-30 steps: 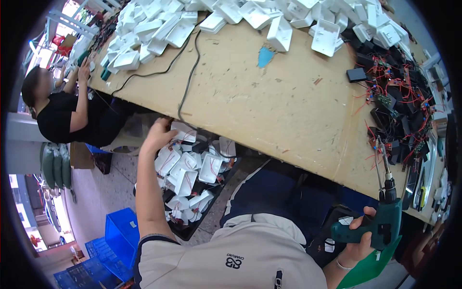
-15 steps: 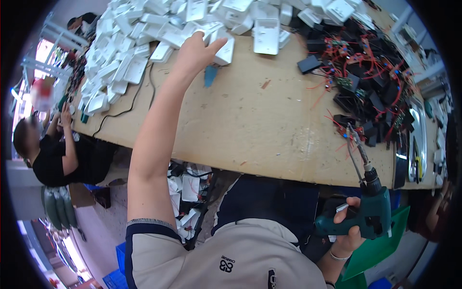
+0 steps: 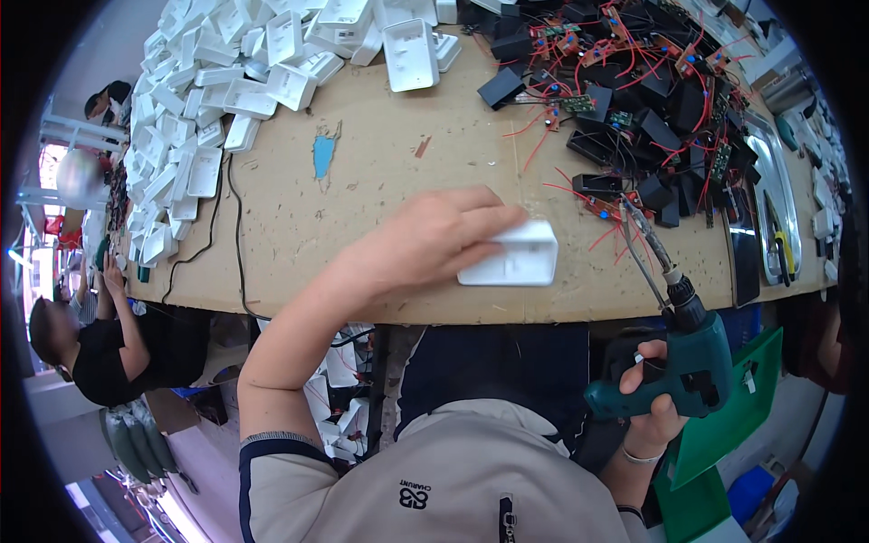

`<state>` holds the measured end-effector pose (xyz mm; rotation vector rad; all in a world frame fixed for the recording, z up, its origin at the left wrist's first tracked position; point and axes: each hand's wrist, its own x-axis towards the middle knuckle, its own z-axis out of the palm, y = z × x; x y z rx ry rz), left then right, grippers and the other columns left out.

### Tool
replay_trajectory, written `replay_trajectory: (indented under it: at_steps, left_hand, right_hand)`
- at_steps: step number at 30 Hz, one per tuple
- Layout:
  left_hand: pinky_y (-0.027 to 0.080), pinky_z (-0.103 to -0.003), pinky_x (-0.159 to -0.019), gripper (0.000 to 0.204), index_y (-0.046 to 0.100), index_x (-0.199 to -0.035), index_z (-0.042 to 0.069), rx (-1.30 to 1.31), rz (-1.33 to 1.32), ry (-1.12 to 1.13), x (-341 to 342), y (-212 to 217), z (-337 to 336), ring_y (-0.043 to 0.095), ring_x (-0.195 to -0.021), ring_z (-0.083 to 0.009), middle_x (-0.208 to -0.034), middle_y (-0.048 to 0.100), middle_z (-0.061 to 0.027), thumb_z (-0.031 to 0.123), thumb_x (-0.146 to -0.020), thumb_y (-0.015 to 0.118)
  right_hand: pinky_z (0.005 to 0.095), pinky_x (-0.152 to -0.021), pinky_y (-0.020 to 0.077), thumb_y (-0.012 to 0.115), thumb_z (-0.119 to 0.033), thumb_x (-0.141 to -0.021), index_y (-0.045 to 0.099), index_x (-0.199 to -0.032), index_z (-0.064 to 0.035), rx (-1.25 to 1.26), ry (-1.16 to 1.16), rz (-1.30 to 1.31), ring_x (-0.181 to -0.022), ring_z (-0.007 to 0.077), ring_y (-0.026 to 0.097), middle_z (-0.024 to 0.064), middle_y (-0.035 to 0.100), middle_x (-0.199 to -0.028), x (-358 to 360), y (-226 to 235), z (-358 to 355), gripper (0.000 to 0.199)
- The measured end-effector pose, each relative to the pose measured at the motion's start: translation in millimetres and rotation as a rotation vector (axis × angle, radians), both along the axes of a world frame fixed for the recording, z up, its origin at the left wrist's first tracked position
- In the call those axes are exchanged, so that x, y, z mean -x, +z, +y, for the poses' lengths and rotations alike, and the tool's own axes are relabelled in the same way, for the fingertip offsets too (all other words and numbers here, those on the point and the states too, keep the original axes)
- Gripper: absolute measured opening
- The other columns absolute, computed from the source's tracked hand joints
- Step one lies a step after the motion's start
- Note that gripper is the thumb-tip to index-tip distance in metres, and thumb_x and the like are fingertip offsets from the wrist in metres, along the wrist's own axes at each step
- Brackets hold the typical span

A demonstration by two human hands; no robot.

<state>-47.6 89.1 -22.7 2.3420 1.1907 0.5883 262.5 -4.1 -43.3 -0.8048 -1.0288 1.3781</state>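
My left hand (image 3: 444, 233) is closed on the end of a white plastic housing (image 3: 529, 264), a shallow rectangular tray shape with its open side facing up. The housing is near the front edge of the cardboard-covered table (image 3: 380, 195); my fingers hide its upper left part. At the right, my right hand (image 3: 654, 412) grips a green soldering gun (image 3: 704, 348) by its handle. Its metal tip and thin feed tube (image 3: 644, 244) point up and away, beside the pile of black boxes (image 3: 656, 131) with red wires and small circuit boards.
Many white housings (image 3: 244, 95) are heaped at the far left. Black cables (image 3: 237, 235) run off the table's front edge. A metal tray (image 3: 777, 244) with yellow-handled pliers (image 3: 784, 253) lies at the right. Below it is a green bin (image 3: 733, 407). A co-worker (image 3: 109, 330) sits at the left.
My left hand has come back from the white pile toward the near middle, bringing a housing with it. My right hand still holds the soldering gun. The view has shifted somewhat.
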Motion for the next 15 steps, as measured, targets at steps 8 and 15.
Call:
replay_trajectory:
  at_steps: [8,15]
  left_hand:
    - [0.044,-0.038,-0.072,0.035,0.056,-0.102,0.005,-0.409,-0.073,0.081,-12.8,6.1,68.3,0.055,-0.089,-0.0305,-0.101,0.056,-0.0127,0.022,-0.072,0.064]
    - [0.045,-0.033,-0.064,0.027,0.058,-0.093,0.002,-0.25,-0.093,0.203,-55.0,1.8,124.1,0.058,-0.072,-0.0233,-0.08,0.06,-0.0102,0.017,-0.072,0.066]
  right_hand:
    - [0.0247,-0.056,0.0524,0.07,-0.025,-0.074,0.036,-0.119,0.0087,0.02,-0.021,0.01,-0.07,0.0206,0.06,0.0259,0.051,-0.106,-9.8,-0.3,-8.6,0.065]
    - [0.025,-0.055,0.0519,0.069,-0.025,-0.075,0.036,-0.119,0.0085,0.011,-0.049,0.02,-0.069,0.0206,0.06,0.0264,0.05,-0.106,-11.4,-1.0,-10.6,0.065]
